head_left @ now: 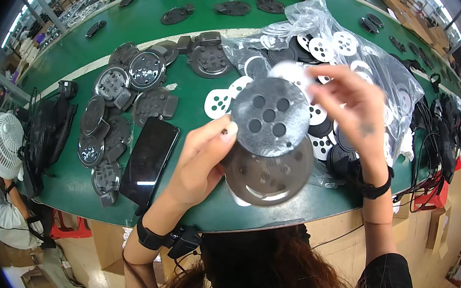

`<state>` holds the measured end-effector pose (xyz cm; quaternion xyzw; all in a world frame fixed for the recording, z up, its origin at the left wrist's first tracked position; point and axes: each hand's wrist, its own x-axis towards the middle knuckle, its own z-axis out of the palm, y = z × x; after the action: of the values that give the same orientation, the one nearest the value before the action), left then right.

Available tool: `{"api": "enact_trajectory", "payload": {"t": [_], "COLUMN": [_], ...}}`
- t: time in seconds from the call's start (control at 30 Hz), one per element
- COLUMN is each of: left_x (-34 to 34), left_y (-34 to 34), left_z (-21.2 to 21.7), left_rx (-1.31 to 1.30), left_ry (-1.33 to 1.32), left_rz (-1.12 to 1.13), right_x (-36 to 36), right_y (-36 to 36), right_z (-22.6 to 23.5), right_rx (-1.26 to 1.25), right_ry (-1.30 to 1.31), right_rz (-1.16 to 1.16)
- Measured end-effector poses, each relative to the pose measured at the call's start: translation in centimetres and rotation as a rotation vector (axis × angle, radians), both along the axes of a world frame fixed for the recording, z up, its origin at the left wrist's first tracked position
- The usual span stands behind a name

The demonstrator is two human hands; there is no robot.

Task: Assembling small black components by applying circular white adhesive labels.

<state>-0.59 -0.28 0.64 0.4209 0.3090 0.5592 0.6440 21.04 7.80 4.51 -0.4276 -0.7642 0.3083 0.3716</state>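
Note:
My left hand [197,160] grips a round grey disc with five holes [266,135] by its left edge, thumb on top. Right below the disc is a glossy dark round housing [265,185]; whether the two touch is hard to tell. Above the disc, my right hand [354,110] pinches a thin white piece [291,73], blurred and partly behind the disc. Loose white discs with holes [218,104] lie just beyond my hands. More of them, mixed with dark discs, spill from a clear plastic bag [379,64] on the far right.
Several dark round housings [113,84] are piled on the left of the green table [194,216]. A black phone [148,163] lies beside my left forearm. A white fan [6,138] stands at the left, black cables [426,143] at the right. More housings [233,8] sit on the far green strip.

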Motion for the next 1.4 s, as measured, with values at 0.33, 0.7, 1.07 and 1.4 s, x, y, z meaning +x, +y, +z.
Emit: {"api": "enact_trajectory", "payload": {"t": [0.33, 0.7, 1.07, 1.4], "left_x": [0.1, 0.9, 1.2, 0.9], "left_y": [0.4, 0.2, 0.1, 0.3], "left_z": [-1.7, -1.7, -1.5, 0.2], "left_rx": [-0.19, -0.285, -0.16, -0.097], "left_ry": [-0.408, -0.195, 0.053, 0.002], "left_rz": [-0.388, -0.503, -0.302, 0.114], "right_x": [-0.6, -1.3, -1.2, 0.5], "right_y": [0.1, -0.3, -0.8, -0.1], "right_z": [-0.2, -0.4, -0.6, 0.2], "right_rx": [0.498, 0.356, 0.14, -0.013], "right_ry": [0.207, -0.02, 0.222, 0.353], "right_rz": [0.344, 0.473, 0.467, 0.428]}}
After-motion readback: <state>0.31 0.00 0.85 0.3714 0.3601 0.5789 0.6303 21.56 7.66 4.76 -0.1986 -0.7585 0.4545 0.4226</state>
